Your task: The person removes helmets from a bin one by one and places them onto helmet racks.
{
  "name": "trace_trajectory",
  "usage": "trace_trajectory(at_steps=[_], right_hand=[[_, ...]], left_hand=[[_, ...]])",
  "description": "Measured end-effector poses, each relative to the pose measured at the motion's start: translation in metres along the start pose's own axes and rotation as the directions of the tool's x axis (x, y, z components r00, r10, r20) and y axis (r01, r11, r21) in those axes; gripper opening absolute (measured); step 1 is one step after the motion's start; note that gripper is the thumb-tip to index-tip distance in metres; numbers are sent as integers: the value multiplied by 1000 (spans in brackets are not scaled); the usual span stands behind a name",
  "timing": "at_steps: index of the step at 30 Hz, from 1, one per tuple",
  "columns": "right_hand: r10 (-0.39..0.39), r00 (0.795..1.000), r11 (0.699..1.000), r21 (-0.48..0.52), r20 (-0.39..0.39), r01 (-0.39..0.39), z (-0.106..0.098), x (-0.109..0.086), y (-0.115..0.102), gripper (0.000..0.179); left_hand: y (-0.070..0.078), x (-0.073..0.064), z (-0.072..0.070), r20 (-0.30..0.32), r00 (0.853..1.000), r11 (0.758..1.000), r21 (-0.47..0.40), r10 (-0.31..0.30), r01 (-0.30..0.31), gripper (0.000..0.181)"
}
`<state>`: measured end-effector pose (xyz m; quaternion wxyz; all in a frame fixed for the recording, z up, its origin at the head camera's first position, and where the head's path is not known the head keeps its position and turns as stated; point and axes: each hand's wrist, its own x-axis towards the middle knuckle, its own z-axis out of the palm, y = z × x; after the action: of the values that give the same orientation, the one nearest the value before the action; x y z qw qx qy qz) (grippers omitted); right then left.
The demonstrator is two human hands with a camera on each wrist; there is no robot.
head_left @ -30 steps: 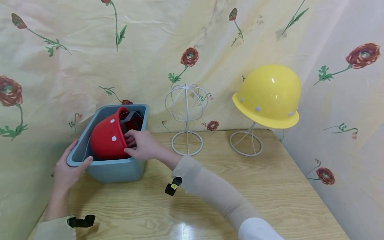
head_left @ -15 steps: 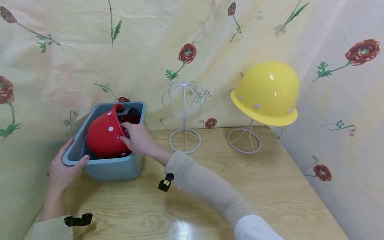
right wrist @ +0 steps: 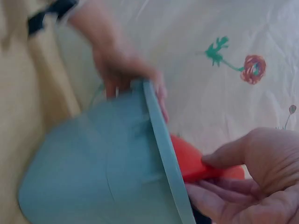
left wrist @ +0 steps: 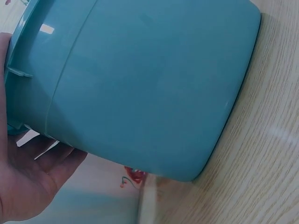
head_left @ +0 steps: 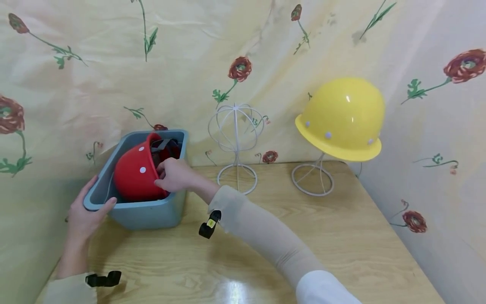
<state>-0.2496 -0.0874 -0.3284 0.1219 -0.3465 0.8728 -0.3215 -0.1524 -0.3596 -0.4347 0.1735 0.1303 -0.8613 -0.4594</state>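
Observation:
A red hard hat (head_left: 133,177) with white dots lies on its side in a blue-grey plastic bin (head_left: 146,215), its open side turned right and dark straps showing inside. My right hand (head_left: 175,174) pinches the hat's brim, thumb outside and fingers inside; the right wrist view shows the thumb pressed on the red brim (right wrist: 203,170) just above the bin's rim. With my left hand (head_left: 85,213) I grip the bin's near left corner, thumb over the rim. In the left wrist view the fingers of that hand (left wrist: 28,186) lie along the bin's outer wall (left wrist: 140,93).
A bare white wire stand (head_left: 236,126) stands right of the bin. Farther right, a yellow hard hat (head_left: 343,118) sits on a second wire stand (head_left: 313,194). The wooden table (head_left: 265,228) meets a flower-patterned cloth (head_left: 182,76) behind and at both sides.
The right hand has shifted slightly at the hat's brim, and the hat has rocked a little inside the bin. The left hand keeps its grip on the bin's corner.

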Motion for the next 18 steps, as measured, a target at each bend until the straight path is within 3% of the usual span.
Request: trace_trajectory(at_steps=[6, 9, 14, 18], right_hand=[[87, 996, 984, 158, -20, -83, 2, -1, -3, 35], [135, 990, 957, 264, -35, -121, 1, -1, -2, 38], [193, 981, 835, 529, -28, -150, -4, 0, 3, 48], [234, 972, 736, 657, -26, -160, -2, -4, 9, 49]], left_hand=[[0, 0, 2, -26, 999, 1000, -24, -19, 19, 81], [0, 0, 2, -37, 999, 1000, -21, -17, 16, 81], [0, 2, 2, -51, 999, 999, -35, 18, -20, 78], [-2, 0, 1, -53, 998, 998, -46, 37, -39, 75]])
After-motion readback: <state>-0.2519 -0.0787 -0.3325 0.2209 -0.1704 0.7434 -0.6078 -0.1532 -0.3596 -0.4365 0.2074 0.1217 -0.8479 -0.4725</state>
